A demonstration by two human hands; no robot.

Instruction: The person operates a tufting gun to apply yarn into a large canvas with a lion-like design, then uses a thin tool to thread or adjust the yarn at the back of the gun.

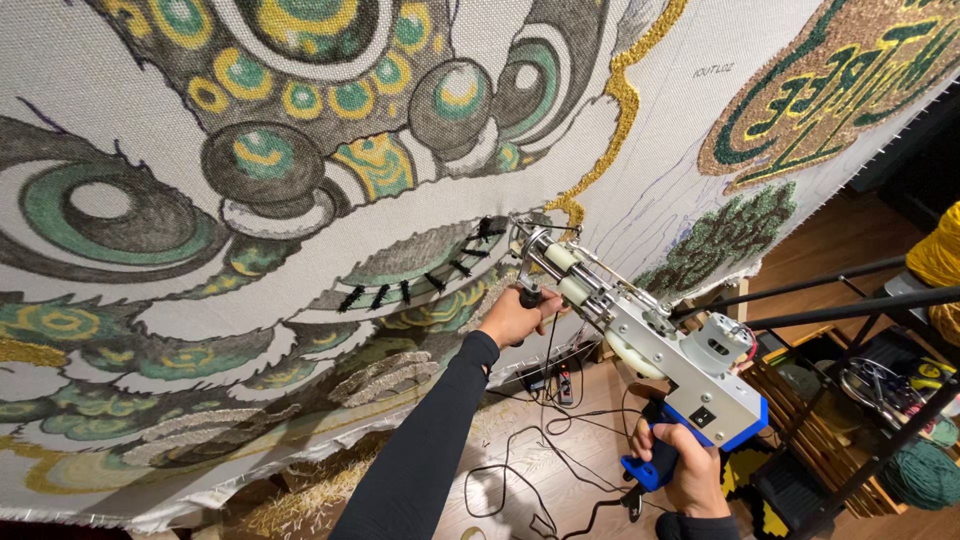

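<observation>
Tufting gun point(640, 340) angled up-left, tip touching stretched cloth point(660, 130), left hand point(515, 318) gripping its front handle, right hand point(690, 470) gripping blue rear grip, wooden crate point(800, 390) contents unclear.

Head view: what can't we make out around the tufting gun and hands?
- Tufting gun needle tip: too small to tell whether it touches the cloth.
- Left hand: its fingers hide the front handle.
- Right hand: trigger finger hidden behind the blue grip; bottom edge cuts the wrist.
- Cable end: cut off by the bottom edge.

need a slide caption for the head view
Both hands steer a tufting gun, left hand on the front grip, right hand on the blue handle, against patterned tufting cloth.
</observation>
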